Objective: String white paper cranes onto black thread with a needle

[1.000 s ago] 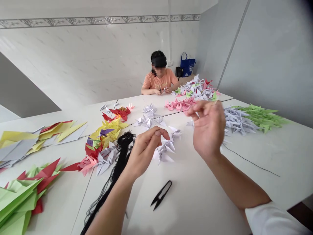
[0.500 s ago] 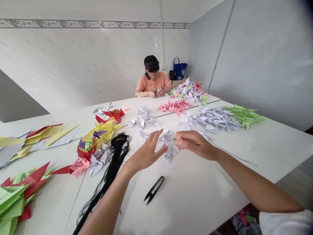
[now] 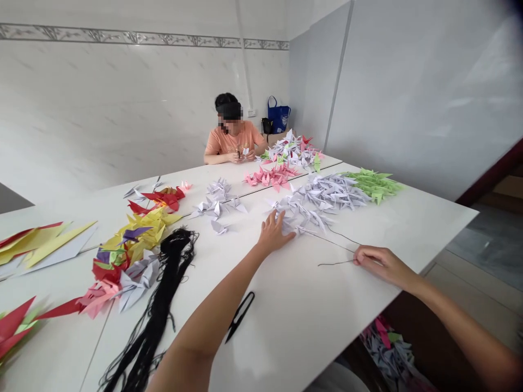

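Note:
My left hand reaches over the near edge of the white folded paper cranes, fingers spread. Its fingertips are at the cranes; whether they touch one I cannot tell. My right hand is closed in a pinch on a black thread near the table's right edge. A short end of the thread sticks out to the left, and longer strands run toward the white cranes. Black thread snips lie on the table beside my left forearm.
A bundle of black threads lies left of my arm. Multicoloured cranes sit beyond it, with green cranes and pink cranes farther back. A co-worker sits across the table, holding a white crane.
My right hand has moved right and nearer, drawing the thread with it. My left hand has moved from beside it to the white cranes. The view has turned right.

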A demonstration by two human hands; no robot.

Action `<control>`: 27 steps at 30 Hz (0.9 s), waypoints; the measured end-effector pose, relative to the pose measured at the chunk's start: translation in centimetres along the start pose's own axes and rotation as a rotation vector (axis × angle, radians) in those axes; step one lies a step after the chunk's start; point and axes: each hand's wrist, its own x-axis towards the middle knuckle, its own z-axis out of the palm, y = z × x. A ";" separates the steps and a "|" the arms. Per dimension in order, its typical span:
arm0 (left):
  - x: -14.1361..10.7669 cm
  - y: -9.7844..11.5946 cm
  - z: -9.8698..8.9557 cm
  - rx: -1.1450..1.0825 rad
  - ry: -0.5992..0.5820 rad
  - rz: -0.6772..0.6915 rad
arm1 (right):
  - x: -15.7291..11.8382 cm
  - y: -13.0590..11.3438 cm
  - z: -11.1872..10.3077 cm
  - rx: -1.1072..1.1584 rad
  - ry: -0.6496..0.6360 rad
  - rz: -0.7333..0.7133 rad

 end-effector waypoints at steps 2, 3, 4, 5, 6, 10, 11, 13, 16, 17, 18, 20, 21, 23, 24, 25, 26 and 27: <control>1.0 0.9 0.7 0.010 0.002 0.007 | -1.3 2.0 -0.5 -0.040 0.068 0.074; 1.4 1.3 1.0 0.014 0.004 0.011 | -1.8 2.9 -0.8 -0.071 0.108 0.106; 1.8 1.7 1.3 0.018 0.006 0.014 | -2.3 3.7 -1.1 -0.109 0.151 0.135; 2.2 2.0 1.5 0.022 0.008 0.017 | -2.7 4.5 -1.4 -0.156 0.198 0.158; 2.5 2.3 1.7 0.026 0.009 0.021 | -3.0 5.2 -1.7 -0.210 0.247 0.170; 3.0 3.1 1.9 0.040 0.022 0.036 | -3.8 6.4 -2.2 -0.431 0.450 0.115; 2.8 3.2 1.7 0.044 0.029 0.043 | -3.9 6.3 -1.9 -0.467 0.505 0.080; 1.7 3.6 1.1 0.057 0.050 0.073 | -3.9 5.6 -1.0 -0.504 0.615 0.004; -2.3 4.4 -1.1 0.087 0.084 0.145 | -3.2 3.4 1.5 -0.491 0.716 -0.128; -4.4 4.7 -2.2 0.094 0.092 0.169 | -2.8 2.5 2.5 -0.474 0.714 -0.186; -6.9 5.0 -3.2 0.102 0.097 0.194 | -2.3 1.6 3.5 -0.458 0.685 -0.251; -13.2 5.3 -5.0 0.119 0.099 0.245 | -1.3 -0.2 5.6 -0.440 0.602 -0.373; -17.0 5.3 -5.5 0.132 0.097 0.281 | -0.9 -1.0 6.7 -0.431 0.535 -0.407; -25.4 4.8 -5.1 0.243 0.174 0.373 | -0.1 -2.2 8.6 -0.397 0.417 -0.447; -29.8 4.5 -4.3 0.300 0.234 0.402 | 0.1 -2.6 9.4 -0.373 0.364 -0.456; -34.2 4.2 -3.1 0.340 0.276 0.409 | 0.2 -2.9 10.1 -0.353 0.313 -0.461; -38.4 4.1 -1.8 0.355 0.313 0.385 | 0.3 -3.0 10.7 -0.341 0.260 -0.461; -42.2 4.1 -0.4 0.370 0.363 0.290 | 0.2 -3.0 11.1 -0.341 0.209 -0.459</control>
